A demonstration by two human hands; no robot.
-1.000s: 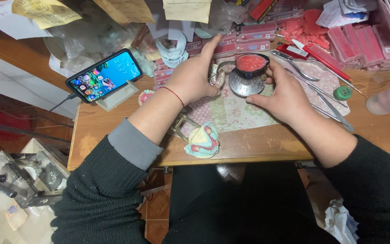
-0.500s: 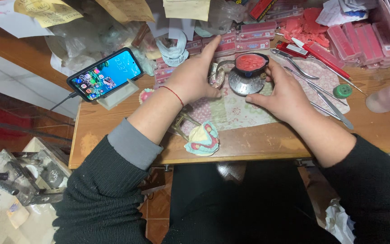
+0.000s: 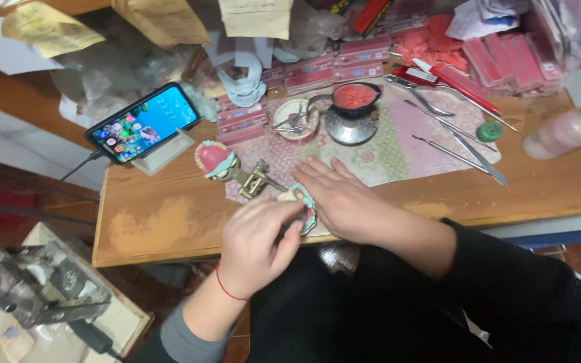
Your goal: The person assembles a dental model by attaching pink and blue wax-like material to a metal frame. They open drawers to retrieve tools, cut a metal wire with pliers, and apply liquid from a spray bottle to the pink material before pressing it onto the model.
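At the near edge of the wooden table (image 3: pixel 169 222), my left hand (image 3: pixel 258 243) closes its fingers on a teal and pink dental model (image 3: pixel 306 205). My right hand (image 3: pixel 341 200) lies flat beside it, fingers spread, touching the model from the right. Behind them lies a metal articulator with a pink and teal model (image 3: pixel 226 165). Farther back stand a small round burner stand (image 3: pixel 350 126) and a dark bowl of red wax (image 3: pixel 354 96).
A phone (image 3: pixel 144 122) leans on a stand at the left. Metal hand tools (image 3: pixel 455 138) lie on a patterned cloth (image 3: pixel 398 141). Pink wax boxes (image 3: pixel 499 57), a pink bottle (image 3: pixel 559 134) and a green cap (image 3: pixel 489 130) sit at the right. A grey machine (image 3: pixel 38 282) stands below left.
Both hands have left the burner and wax bowl at the back and come down to the table's near edge. The left hand has taken hold of the teal dental model.
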